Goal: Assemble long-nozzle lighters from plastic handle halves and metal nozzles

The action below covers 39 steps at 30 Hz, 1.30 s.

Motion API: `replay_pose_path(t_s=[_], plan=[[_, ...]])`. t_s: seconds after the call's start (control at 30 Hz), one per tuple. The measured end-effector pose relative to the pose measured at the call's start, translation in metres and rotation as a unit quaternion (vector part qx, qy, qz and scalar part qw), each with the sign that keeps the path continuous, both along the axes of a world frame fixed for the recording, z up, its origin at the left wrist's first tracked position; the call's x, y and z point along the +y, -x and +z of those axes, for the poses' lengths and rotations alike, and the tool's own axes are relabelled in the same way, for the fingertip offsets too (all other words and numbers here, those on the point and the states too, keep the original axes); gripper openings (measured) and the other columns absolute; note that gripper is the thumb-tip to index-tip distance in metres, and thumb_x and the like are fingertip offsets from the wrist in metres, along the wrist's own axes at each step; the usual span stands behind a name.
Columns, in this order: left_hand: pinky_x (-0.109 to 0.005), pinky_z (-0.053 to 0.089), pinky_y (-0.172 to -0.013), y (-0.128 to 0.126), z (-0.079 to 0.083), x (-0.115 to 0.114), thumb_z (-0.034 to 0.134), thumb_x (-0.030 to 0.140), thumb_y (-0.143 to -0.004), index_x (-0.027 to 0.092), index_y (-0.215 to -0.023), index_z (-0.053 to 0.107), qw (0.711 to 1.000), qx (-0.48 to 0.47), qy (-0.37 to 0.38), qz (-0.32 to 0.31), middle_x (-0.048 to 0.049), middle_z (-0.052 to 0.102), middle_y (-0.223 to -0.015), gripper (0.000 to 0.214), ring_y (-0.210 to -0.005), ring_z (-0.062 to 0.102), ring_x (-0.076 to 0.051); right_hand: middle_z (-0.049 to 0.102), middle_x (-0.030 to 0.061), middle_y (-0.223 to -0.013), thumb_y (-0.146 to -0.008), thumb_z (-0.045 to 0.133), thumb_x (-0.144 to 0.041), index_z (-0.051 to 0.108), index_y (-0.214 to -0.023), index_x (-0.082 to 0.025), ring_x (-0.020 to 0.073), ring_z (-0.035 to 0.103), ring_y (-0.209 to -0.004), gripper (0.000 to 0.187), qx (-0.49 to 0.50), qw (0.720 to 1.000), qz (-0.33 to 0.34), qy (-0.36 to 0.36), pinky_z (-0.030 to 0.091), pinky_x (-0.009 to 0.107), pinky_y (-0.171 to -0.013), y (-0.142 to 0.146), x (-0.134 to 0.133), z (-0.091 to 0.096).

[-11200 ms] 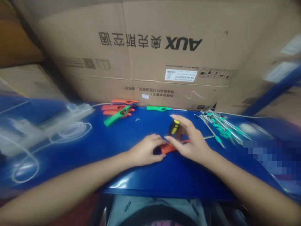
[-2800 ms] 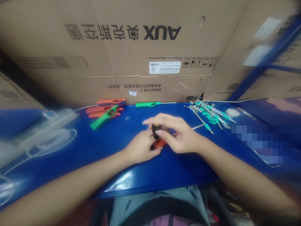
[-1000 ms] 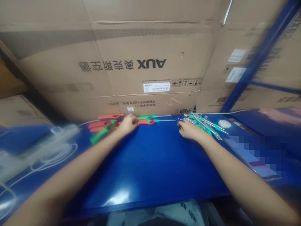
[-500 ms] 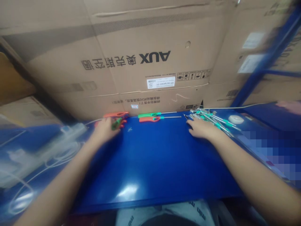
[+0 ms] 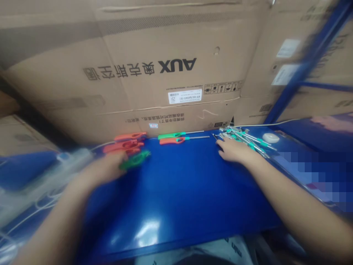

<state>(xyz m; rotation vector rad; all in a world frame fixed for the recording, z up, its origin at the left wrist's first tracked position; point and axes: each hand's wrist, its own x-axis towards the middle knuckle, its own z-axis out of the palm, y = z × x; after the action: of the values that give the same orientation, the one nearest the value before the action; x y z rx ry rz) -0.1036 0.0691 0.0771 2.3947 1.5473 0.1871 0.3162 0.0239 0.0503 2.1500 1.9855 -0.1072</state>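
Note:
My left hand [image 5: 106, 167] is smeared by motion at the left of the blue table [image 5: 179, 191], closed around a green lighter shell [image 5: 135, 159] that sticks out to its right. Just behind it lies a small stack of orange lighter shells [image 5: 125, 143]. My right hand [image 5: 233, 151] rests palm down at the edge of a heap of metal rods with teal fittings [image 5: 245, 138], fingers bent over something I cannot make out. An orange lighter [image 5: 176, 140] and a green lighter [image 5: 172, 135] lie side by side at the back centre.
A large AUX cardboard box [image 5: 165, 70] walls off the back of the table. White tubing and a blurred clear object [image 5: 41, 180] lie at the left. A roll of white tape [image 5: 268, 137] sits at the back right, beside a blue rack post [image 5: 300, 62].
My left hand set the orange lighter beside the green one at the back, moved left, took a green shell from the stack and now pulls it toward me. My right hand stays at the rods.

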Motion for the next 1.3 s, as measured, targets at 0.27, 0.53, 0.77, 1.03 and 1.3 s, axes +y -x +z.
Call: replay_pose_path(t_s=[0.27, 0.53, 0.77, 1.03, 1.3], plan=[[-0.035, 0.047, -0.083, -0.078, -0.042, -0.046, 0.068, 0.022, -0.085, 0.026, -0.11, 0.06, 0.977, -0.056, -0.027, -0.203, -0.0021, 0.066, -0.108, 0.026, -0.098, 0.061, -0.023, 0.046, 0.0139, -0.148, -0.092, 0.058, -0.025, 0.057, -0.134, -0.02, 0.0291, 0.042, -0.139, 0.042, 0.139, 0.955, 0.248, -0.084, 0.035, 0.043, -0.115, 0.019, -0.012, 0.002], [-0.042, 0.047, -0.098, -0.102, -0.082, -0.046, 0.068, 0.028, -0.09, 0.023, -0.121, 0.057, 0.953, -0.213, -0.035, -0.211, -0.0056, 0.066, -0.116, 0.034, -0.107, 0.061, -0.023, 0.064, 0.008, -0.111, -0.094, 0.061, -0.028, 0.069, -0.095, -0.019, 0.0224, 0.06, -0.102, 0.011, 0.237, 0.868, 0.434, -0.041, 0.048, 0.036, -0.088, 0.063, -0.031, -0.007], [-0.041, 0.051, -0.098, -0.099, -0.084, -0.039, 0.073, 0.03, -0.084, 0.025, -0.131, 0.053, 0.955, -0.242, -0.007, -0.172, -0.0066, 0.068, -0.118, 0.051, -0.109, 0.065, -0.024, 0.069, 0.0057, -0.097, -0.096, 0.059, -0.033, 0.069, -0.092, -0.019, 0.0177, 0.063, -0.086, 0.018, 0.31, 0.878, 0.359, -0.065, 0.046, 0.028, -0.077, 0.052, -0.022, -0.009], [-0.036, 0.052, -0.084, -0.1, -0.085, -0.038, 0.07, 0.03, -0.085, 0.023, -0.131, 0.05, 0.962, -0.241, -0.016, -0.129, -0.0058, 0.067, -0.108, 0.051, -0.096, 0.064, -0.022, 0.066, 0.002, -0.069, -0.096, 0.054, -0.031, 0.066, -0.077, -0.018, 0.0141, 0.055, -0.063, 0.026, 0.235, 0.929, 0.253, -0.134, 0.033, 0.026, -0.06, 0.038, -0.019, 0.004], [-0.038, 0.05, -0.09, -0.1, -0.092, -0.034, 0.072, 0.032, -0.085, 0.024, -0.13, 0.053, 0.958, -0.255, -0.018, -0.13, -0.0045, 0.068, -0.109, 0.05, -0.099, 0.065, -0.021, 0.059, -0.0017, -0.061, -0.092, 0.061, -0.032, 0.06, -0.067, -0.018, 0.0102, 0.044, -0.053, 0.029, 0.21, 0.907, 0.365, 0.007, 0.026, 0.026, -0.055, 0.055, -0.028, -0.005]])
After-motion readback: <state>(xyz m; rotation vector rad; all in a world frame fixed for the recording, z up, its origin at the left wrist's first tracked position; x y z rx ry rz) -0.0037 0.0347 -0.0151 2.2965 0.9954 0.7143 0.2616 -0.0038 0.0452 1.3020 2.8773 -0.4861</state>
